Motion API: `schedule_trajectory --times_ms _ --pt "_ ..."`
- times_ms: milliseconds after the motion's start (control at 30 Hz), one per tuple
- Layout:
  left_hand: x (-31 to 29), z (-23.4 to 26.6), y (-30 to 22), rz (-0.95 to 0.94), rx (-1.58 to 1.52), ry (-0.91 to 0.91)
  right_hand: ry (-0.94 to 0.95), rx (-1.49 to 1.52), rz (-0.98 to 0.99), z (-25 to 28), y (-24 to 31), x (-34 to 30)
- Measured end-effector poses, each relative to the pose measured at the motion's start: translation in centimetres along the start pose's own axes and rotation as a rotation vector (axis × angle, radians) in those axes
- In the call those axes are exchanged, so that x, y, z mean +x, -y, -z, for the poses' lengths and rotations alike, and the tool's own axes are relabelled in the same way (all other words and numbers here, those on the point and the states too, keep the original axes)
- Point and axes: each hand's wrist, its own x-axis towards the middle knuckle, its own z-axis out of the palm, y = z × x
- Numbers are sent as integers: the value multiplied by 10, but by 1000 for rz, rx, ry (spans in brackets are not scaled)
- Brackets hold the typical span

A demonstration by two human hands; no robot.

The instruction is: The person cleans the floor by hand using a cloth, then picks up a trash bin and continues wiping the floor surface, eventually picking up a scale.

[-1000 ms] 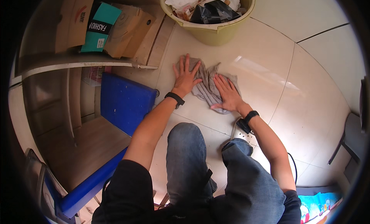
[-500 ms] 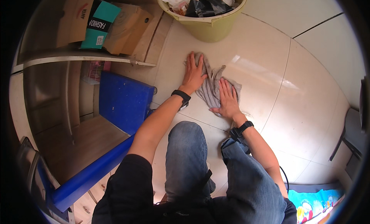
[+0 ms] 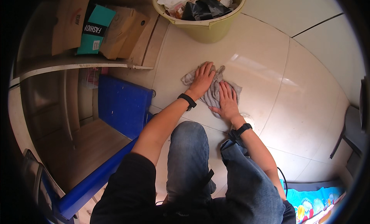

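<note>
Grey cloth [image 3: 212,96], rumpled and partly folded on itself, lying on the glossy tiled floor [image 3: 269,104], beyond the jeans-clad knees [image 3: 187,135] and short of the yellow-green bucket [image 3: 210,31]; work with it judged to be under way rather than finished, given the cloth in use and not put aside; extent of floor done or left impossible to tell, tiles looking pale and shiny both beside the cloth and well apart from it.

Left hand [image 3: 202,82] palm down over the upper left part, fingers stretched out and close together; right hand [image 3: 229,104] palm down on the right part, fingers extended and slightly parted, thumb out to the left; no pinch visible in either, only apparent flat pressing, force not to be told; strip of cloth showing between the hands, near each other but apart; blue panel [image 3: 121,102] off to the left, touching neither.
</note>
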Motion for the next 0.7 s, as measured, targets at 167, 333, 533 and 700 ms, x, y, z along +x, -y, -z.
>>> schedule_trajectory --times_ms 167,333,533,700 --pt "7 2 -20 -55 143 202 -22 -186 -49 0 8 -7" --pt "8 16 -32 -43 -31 369 -37 -90 -9 -21 -2 3" --pt "54 134 -45 137 -476 232 -63 260 -77 84 -37 32" --pt "106 270 -71 3 -592 -506 -345 442 196 256 21 72"
